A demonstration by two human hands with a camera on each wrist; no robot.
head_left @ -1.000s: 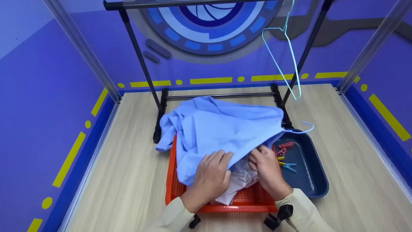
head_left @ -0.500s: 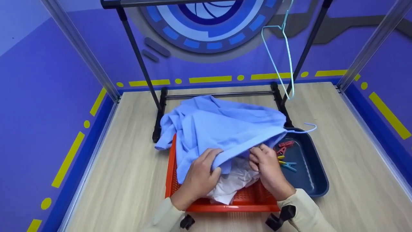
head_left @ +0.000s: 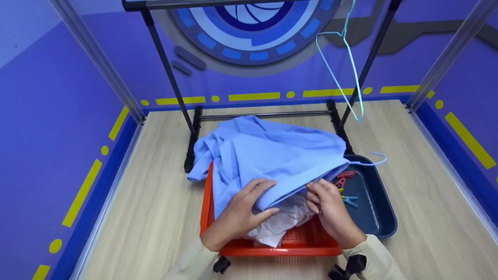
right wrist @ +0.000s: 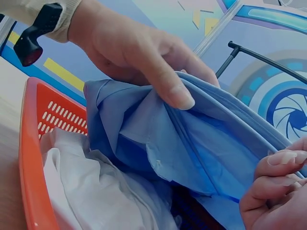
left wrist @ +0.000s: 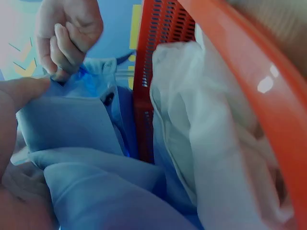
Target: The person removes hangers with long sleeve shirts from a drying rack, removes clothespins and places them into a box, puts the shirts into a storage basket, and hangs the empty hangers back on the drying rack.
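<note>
A light-blue garment [head_left: 264, 155] drapes over the red-orange basket [head_left: 288, 252], its open edge facing me. My left hand [head_left: 239, 212] holds that edge at the lower left; in the right wrist view its thumb [right wrist: 177, 96] lies inside the opening, the fingers outside. Farther right along the edge, my right hand [head_left: 330, 208] pinches the cloth with curled fingers. A pale-blue hanger hook [head_left: 379, 160] sticks out at the garment's right end, the hanger's body mostly hidden within. Crumpled white cloth [head_left: 272, 229] lies in the basket beneath.
Right of the basket stands a dark blue tray [head_left: 383, 206] with red clothespins [head_left: 344, 175] and a blue clothespin [head_left: 350, 201]. Behind rises a black garment rack [head_left: 167, 64], where a pale-green wire hanger [head_left: 355, 70] hangs at the right. Blue patterned walls [head_left: 70, 116] surround the floor.
My left hand has shifted left along the edge, its thumb now spread from the fingers. My right hand has moved slightly right and the hanger hook has slid a little right.
</note>
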